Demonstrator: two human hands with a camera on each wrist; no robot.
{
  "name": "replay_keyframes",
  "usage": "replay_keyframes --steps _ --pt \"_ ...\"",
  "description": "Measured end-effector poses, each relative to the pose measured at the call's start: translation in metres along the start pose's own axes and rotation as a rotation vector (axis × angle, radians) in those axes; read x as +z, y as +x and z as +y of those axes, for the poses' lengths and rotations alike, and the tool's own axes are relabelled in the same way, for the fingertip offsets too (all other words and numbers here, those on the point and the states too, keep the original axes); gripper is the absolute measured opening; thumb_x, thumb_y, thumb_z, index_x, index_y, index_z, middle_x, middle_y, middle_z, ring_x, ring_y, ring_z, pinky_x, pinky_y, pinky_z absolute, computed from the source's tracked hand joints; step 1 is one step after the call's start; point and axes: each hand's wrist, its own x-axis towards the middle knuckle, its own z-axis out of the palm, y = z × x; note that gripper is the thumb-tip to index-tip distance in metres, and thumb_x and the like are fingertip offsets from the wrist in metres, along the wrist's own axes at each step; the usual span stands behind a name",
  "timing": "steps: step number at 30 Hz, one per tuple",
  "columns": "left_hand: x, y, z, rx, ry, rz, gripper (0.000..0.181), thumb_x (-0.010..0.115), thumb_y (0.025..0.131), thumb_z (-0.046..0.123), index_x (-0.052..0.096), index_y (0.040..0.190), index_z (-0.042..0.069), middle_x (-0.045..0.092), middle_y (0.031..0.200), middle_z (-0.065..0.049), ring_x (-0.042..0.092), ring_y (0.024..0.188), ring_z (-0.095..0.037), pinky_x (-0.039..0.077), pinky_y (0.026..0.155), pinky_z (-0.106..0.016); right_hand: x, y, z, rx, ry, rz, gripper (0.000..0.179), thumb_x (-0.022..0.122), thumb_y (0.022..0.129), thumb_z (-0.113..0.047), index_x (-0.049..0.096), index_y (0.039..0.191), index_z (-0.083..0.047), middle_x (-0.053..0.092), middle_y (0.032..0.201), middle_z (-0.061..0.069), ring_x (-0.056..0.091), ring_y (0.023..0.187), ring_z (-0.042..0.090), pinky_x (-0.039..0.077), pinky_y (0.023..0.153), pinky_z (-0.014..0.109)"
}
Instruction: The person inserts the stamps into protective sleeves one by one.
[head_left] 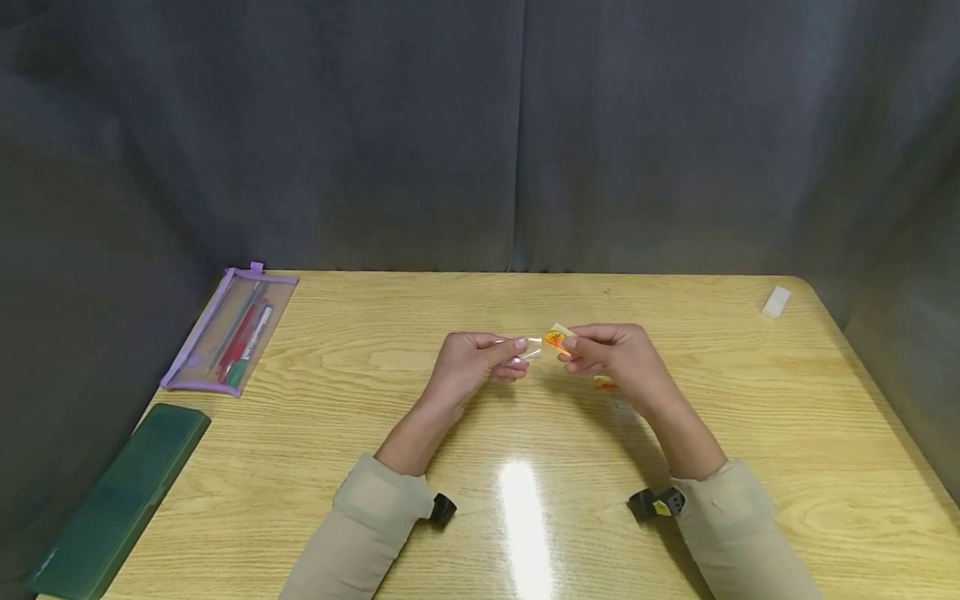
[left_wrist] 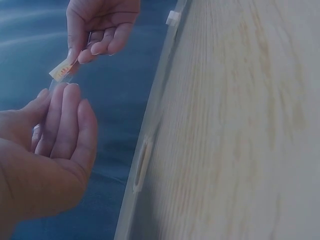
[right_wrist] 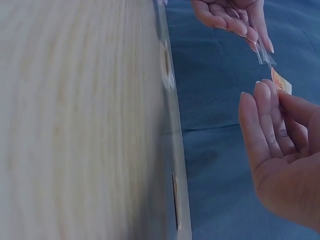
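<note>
Over the middle of the table, my left hand (head_left: 468, 360) pinches a crumpled piece of clear plastic wrap (head_left: 534, 347) between thumb and fingers. Facing it, my right hand (head_left: 618, 354) pinches a small yellow and orange printed paper piece (head_left: 557, 340) with a pale edge. In the right wrist view the clear film (right_wrist: 263, 54) hangs from the left fingers, its lower end right at the tip of the printed piece (right_wrist: 281, 81). Below the right hand, a small orange strip (head_left: 606, 382) lies on the table, partly hidden by that hand.
A small white block (head_left: 776, 302), like an eraser, lies at the table's (head_left: 720, 333) far right corner. To the left are a purple-edged mesh pouch (head_left: 191, 337) with pens inside and a long dark green case (head_left: 123, 500). Dark curtains (head_left: 337, 150) hang behind.
</note>
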Motion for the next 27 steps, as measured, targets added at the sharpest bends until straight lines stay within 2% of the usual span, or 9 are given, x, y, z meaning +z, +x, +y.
replay_keyframes --steps 4,11,19,24,27 --pt "-0.0005 -0.0001 -0.0007 0.004 0.006 0.004 0.031 0.077 0.092 0.025 0.077 0.105 -0.003 0.079 0.088 -0.015 0.078 0.076 -0.018 0.065 0.077 -0.036 0.0020 0.0008 0.0008 0.008 0.003 -0.025 0.036 0.068 0.099 -0.024 0.070 0.124 0.002 0.079 0.099 0.008 0.077 0.083 0.017 0.064 0.083 0.035" --pt "-0.0003 -0.0004 -0.0006 0.020 0.022 0.006 0.030 0.076 0.093 0.026 0.078 0.103 -0.003 0.079 0.090 -0.016 0.078 0.077 -0.018 0.065 0.078 -0.037 0.0017 0.0015 0.0012 0.017 -0.027 -0.033 0.035 0.067 0.099 -0.023 0.071 0.123 0.002 0.079 0.095 0.007 0.077 0.085 0.023 0.063 0.084 0.036" --pt "0.0004 0.0000 -0.0002 0.036 0.027 -0.006 0.029 0.076 0.093 0.023 0.078 0.104 -0.003 0.077 0.101 -0.016 0.078 0.081 -0.019 0.065 0.078 -0.035 -0.0002 0.0021 0.0018 0.017 -0.031 -0.080 0.035 0.066 0.099 -0.022 0.070 0.122 0.004 0.078 0.095 0.007 0.076 0.085 0.022 0.062 0.089 0.041" --pt "0.0003 0.0000 0.0008 0.031 0.049 0.013 0.026 0.078 0.092 0.023 0.079 0.100 -0.001 0.078 0.092 -0.015 0.078 0.076 -0.017 0.065 0.077 -0.035 -0.0023 0.0022 0.0028 0.020 -0.021 -0.123 0.033 0.065 0.100 -0.019 0.069 0.120 0.008 0.077 0.090 0.006 0.075 0.082 0.019 0.063 0.085 0.037" --pt "0.0000 -0.0010 0.0013 0.039 0.073 0.025 0.025 0.079 0.091 0.025 0.080 0.097 0.001 0.078 0.085 -0.013 0.077 0.072 -0.017 0.065 0.076 -0.035 -0.0026 0.0023 0.0038 0.026 -0.014 -0.164 0.033 0.066 0.099 -0.018 0.069 0.118 0.009 0.075 0.087 0.006 0.074 0.080 0.019 0.064 0.084 0.041"
